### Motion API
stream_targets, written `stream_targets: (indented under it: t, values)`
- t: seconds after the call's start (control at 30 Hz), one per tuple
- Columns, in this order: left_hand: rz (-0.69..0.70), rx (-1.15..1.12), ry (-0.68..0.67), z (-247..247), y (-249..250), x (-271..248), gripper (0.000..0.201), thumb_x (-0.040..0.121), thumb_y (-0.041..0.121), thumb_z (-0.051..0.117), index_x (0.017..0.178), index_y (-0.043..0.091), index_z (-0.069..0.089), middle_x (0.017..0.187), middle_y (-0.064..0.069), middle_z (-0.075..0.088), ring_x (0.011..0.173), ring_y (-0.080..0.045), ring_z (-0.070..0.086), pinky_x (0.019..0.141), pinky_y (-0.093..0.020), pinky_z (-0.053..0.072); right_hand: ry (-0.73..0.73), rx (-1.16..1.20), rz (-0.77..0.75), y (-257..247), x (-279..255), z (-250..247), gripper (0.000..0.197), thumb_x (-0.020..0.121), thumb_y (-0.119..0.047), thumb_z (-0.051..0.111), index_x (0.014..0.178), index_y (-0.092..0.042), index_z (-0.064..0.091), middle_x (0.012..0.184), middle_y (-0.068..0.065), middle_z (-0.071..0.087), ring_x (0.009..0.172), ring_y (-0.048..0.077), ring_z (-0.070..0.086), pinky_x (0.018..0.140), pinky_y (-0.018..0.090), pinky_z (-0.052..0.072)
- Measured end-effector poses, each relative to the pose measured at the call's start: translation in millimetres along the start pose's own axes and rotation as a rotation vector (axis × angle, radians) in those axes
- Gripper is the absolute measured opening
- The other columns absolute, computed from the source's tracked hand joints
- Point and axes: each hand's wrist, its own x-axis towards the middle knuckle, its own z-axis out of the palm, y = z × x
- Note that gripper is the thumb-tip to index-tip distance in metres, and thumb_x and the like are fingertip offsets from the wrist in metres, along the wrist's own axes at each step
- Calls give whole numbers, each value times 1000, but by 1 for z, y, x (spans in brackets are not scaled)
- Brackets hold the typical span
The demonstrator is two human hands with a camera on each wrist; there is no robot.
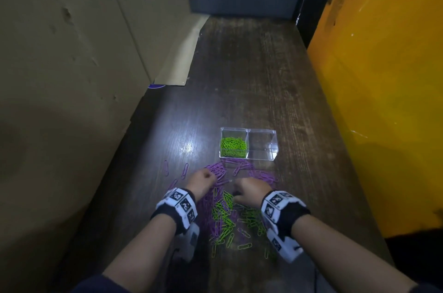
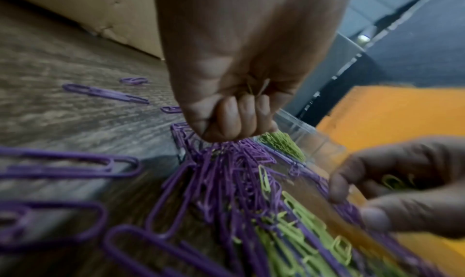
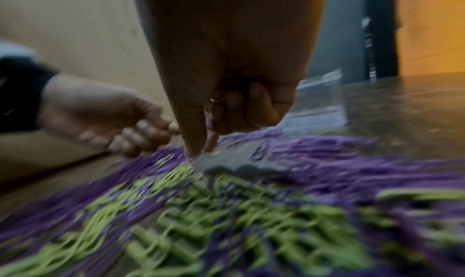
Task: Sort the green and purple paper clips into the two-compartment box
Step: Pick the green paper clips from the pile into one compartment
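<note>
Two compartments made up the clear box [image 1: 261,146] on the dark wooden table [image 1: 251,72]. The left compartment held a heap of green paper clips [image 1: 233,147]; the right one showed no clips. Just in front of the box lay the purple paper clips [image 1: 242,169], spread toward the person, and nearer the person they were mixed with loose green clips [image 1: 224,214]. A few single purple clips [image 1: 185,170] lay apart at the left.

The left hand [image 1: 201,182] rested at the left edge of the purple heap. Its fingers [image 2: 247,114] were curled into the palm, and thin green clip wires showed between them in the left wrist view, so it held some green clips. The right hand [image 1: 249,190] was over the middle of the pile, its fingers [image 3: 261,106] curled too; in the left wrist view a green clip [image 2: 392,182] showed inside its grasp. The right wrist view was blurred. A brown cardboard wall [image 1: 72,52] stood at the left and a yellow panel [image 1: 383,100] at the right.
</note>
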Motion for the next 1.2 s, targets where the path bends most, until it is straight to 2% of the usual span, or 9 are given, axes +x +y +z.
stream_targets:
  t: [0.17,0.43,0.6,0.7,0.8,0.9,1.03,1.1,1.2]
  values:
    - [86,751,37,4,-4,-13,31,85,46,57,100,18,57,105,-4,66,98,-21,62,83,-30,46,-16,-73,38,-11,11,13,51,80,-37,67,118,-10,45,116,10,61,106,27,59,84,36,48]
    - [59,629,58,3,-9,-11,24,91,31,44,103,14,57,105,-10,67,98,-27,63,81,-32,47,43,-80,-15,-18,17,17,31,94,-29,46,116,-6,46,118,14,58,109,29,56,86,37,45]
    - [-12,191,132,-15,-18,-11,29,94,19,38,103,2,59,107,-21,65,99,-33,59,82,-33,44,6,-29,-90,-13,13,16,23,96,-26,41,108,-8,49,111,15,55,105,27,54,81,33,39]
    - [-36,68,227,-24,-26,-11,34,95,12,37,65,0,49,84,-32,54,78,-30,50,66,-33,32,22,99,-102,-1,7,13,17,96,-25,44,79,-22,42,84,-1,45,85,19,49,70,27,30]
    - [-18,-9,247,-25,-36,-11,46,95,13,41,50,13,31,56,-11,37,65,-20,39,61,-29,23,8,397,-38,15,2,7,27,94,-20,49,69,-27,41,68,-9,50,61,8,50,59,22,36]
    - [19,-127,134,-17,-45,-5,43,99,21,39,56,18,39,51,1,38,51,-16,36,54,-27,26,67,805,47,22,-6,-3,14,94,-5,45,86,-15,50,61,1,52,38,-4,46,43,11,35]
    - [105,-189,6,-11,-33,-2,30,100,15,35,76,18,54,60,4,48,53,-11,40,52,-23,31,50,1232,247,26,-6,-9,19,95,-1,39,85,-6,54,62,5,50,43,8,46,39,15,33]
    - [158,-71,-41,-10,-16,-2,25,99,19,37,88,15,59,72,4,55,67,-10,50,64,-22,39,49,1222,298,24,-3,-5,20,94,-8,47,75,-7,53,62,6,50,44,10,45,40,17,34]
    - [253,359,-144,-11,4,2,20,96,25,45,105,18,61,102,-2,65,92,-16,58,79,-25,41,41,830,300,10,-1,5,27,89,-21,60,64,-15,50,56,0,47,45,9,42,40,16,33]
